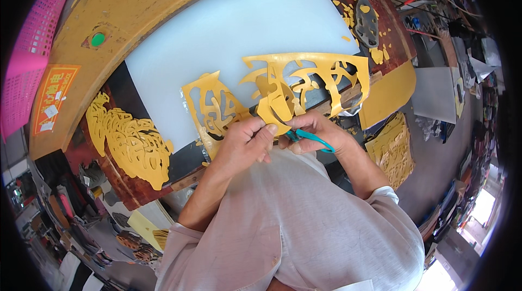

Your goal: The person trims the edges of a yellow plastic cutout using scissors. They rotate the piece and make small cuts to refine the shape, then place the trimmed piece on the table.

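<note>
In front of my body, a yellow sheet with cut-out shapes hangs partly over the near edge of a white cutting board. My left hand pinches a piece of this sheet near its middle. Close beside it, my right hand is closed around teal-handled scissors and also touches the yellow material. The scissors' blades are mostly hidden by the fingers and sheet. Another perforated part of the yellow material lies to the left of my hands on the board.
A pile of yellow cut pieces sits at the left. At the far right lie a dark cutting die and yellow scraps. Yellow sheets rest at the right edge. A yellow machine beam with a green button spans the far left.
</note>
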### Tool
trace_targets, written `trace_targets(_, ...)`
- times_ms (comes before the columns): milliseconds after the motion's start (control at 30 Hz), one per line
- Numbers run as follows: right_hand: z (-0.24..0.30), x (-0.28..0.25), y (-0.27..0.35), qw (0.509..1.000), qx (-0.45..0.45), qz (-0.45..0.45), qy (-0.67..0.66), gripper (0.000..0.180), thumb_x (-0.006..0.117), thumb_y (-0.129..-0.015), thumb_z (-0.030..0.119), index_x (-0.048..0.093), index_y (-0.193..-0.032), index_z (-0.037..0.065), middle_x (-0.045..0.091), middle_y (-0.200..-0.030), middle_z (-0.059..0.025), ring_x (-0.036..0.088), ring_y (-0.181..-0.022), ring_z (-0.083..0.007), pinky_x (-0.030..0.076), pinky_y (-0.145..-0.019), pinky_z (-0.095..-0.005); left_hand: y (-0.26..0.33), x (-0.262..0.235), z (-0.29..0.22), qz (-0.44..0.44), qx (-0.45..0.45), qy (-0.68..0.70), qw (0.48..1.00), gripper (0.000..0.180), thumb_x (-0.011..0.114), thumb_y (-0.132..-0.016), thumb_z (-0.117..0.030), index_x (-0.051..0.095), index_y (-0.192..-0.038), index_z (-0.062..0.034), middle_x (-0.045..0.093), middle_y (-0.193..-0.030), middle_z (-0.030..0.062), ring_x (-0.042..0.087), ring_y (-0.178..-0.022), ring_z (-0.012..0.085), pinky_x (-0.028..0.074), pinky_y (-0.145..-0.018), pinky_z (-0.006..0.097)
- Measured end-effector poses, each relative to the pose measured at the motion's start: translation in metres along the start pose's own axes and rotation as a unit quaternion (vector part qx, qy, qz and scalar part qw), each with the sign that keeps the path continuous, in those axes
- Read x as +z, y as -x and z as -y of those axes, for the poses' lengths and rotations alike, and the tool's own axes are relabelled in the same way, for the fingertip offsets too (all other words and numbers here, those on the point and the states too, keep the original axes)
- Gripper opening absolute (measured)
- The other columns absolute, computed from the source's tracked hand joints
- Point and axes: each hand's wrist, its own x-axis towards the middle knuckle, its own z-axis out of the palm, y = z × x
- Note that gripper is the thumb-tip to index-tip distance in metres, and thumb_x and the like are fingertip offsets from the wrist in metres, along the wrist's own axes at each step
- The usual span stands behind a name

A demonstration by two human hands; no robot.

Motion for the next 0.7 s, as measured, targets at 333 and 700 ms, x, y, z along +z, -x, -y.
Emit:
trace_targets(333, 0.019, 0.007, 0.002, 0.991, 0.039, -0.059, 0.115, 0.047, 0.083, -0.081, 0.005, 0.072, -0.126, 0.001, 0.074, -0.1, -0.0043, 0.067, -0.095, -0.0084, 0.055, -0.084, -0.0284, 0.001, 0.003, 0.008, -0.025, 0.022, 0.061, 0.998, 0.025, 0.061, -0.109, -0.023, 0.066, -0.115, 0.0014, 0.063, -0.082, 0.0015, 0.059, -0.066, 0.007, 0.056, -0.062, 0.028)
trace_targets(700, 0.035, 0.034, -0.004, 0.914, -0.144, -0.133, 0.355, 0.041, 0.083, -0.079, 0.013, 0.071, -0.116, 0.0, 0.069, -0.086, -0.0172, 0.072, -0.083, -0.0334, 0.057, -0.072, -0.0416, 0.006, -0.01, 0.005, -0.107, 0.092, -0.026, 0.99, 0.023, 0.064, -0.107, -0.019, 0.069, -0.114, 0.002, 0.064, -0.078, 0.0003, 0.061, -0.062, 0.0073, 0.053, -0.057, 0.026)
